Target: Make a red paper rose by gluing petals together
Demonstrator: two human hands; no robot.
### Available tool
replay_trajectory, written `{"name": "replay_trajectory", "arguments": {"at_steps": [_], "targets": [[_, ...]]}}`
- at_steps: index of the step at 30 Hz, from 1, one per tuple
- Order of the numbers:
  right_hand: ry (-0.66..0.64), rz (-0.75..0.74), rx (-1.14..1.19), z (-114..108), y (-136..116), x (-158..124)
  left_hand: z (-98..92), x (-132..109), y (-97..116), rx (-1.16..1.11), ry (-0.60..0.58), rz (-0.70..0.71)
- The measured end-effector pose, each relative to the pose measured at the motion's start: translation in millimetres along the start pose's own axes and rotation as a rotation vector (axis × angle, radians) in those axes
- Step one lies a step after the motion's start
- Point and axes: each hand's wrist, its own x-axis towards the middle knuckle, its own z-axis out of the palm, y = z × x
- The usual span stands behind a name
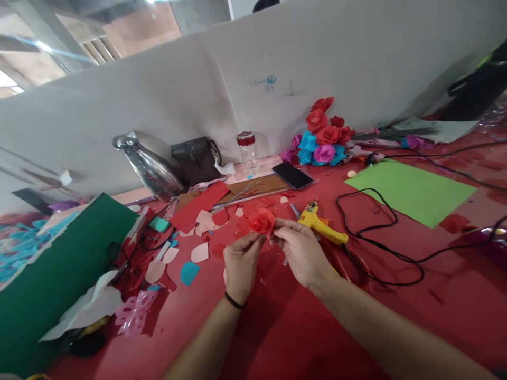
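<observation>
A red paper flower (pixel 261 220) is held up between my two hands over the red table. My left hand (pixel 242 263) pinches it from below, at its base. From the right, my right hand (pixel 298 247) grips the edge of its petals between thumb and fingers. Just beyond my right hand lies a yellow glue gun (pixel 325 226) with a black cord. Loose paper petals, among them a pink one (pixel 199 253) and a blue one (pixel 190 273), are scattered to the left of my hands.
A green box (pixel 75 279) of blue paper pieces stands at the left. Along the wall are a steel flask (pixel 152 169), a dark pouch (pixel 197 158), a glass jar (pixel 249 155), a phone (pixel 292 174) and a bunch of paper flowers (pixel 327 137). Green paper (pixel 415 190) and cords lie right.
</observation>
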Motion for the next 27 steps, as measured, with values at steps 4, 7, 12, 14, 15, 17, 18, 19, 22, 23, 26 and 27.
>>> {"name": "replay_trajectory", "arguments": {"at_steps": [4, 7, 12, 14, 15, 17, 18, 19, 22, 23, 26, 27], "targets": [[-0.025, 0.007, -0.028, -0.8, 4.2, 0.4, -0.8, 0.2, -0.5, -0.019, 0.006, 0.0], [-0.063, -0.011, -0.056, -2.2, 6.1, 0.8, -0.9, 0.4, -0.5, -0.059, 0.015, -0.004], [-0.101, -0.031, -0.097, -4.8, 7.1, 1.4, -1.7, -0.1, -0.3, -0.08, 0.011, 0.005], [-0.1, -0.033, -0.1, -5.2, 7.3, 1.4, -2.3, -0.4, -0.6, -0.064, 0.007, 0.014], [-0.101, -0.033, -0.101, -5.4, 7.4, 1.3, -2.5, -0.4, -0.8, -0.058, 0.008, 0.017], [-0.104, -0.032, -0.099, -5.4, 7.5, 1.1, -2.9, -0.4, -1.0, -0.05, 0.012, 0.019], [-0.106, -0.031, -0.097, -5.4, 7.5, 1.0, -2.9, -0.3, -0.9, -0.048, 0.014, 0.02], [-0.106, -0.029, -0.094, -5.3, 7.5, 0.9, -2.9, -0.2, -0.6, -0.048, 0.015, 0.02], [-0.11, -0.031, -0.077, -4.8, 7.2, 0.5, -2.4, -0.3, 0.9, -0.052, 0.015, 0.017], [-0.114, -0.036, -0.076, -4.6, 7.2, 0.4, -2.2, -0.3, 1.3, -0.056, 0.018, 0.016], [-0.125, -0.06, -0.097, -3.8, 7.0, -0.1, -1.8, -0.4, 1.7, -0.069, 0.028, 0.019], [-0.131, -0.069, -0.109, -3.6, 6.9, -0.3, -1.8, -0.4, 1.4, -0.071, 0.029, 0.02]]}}
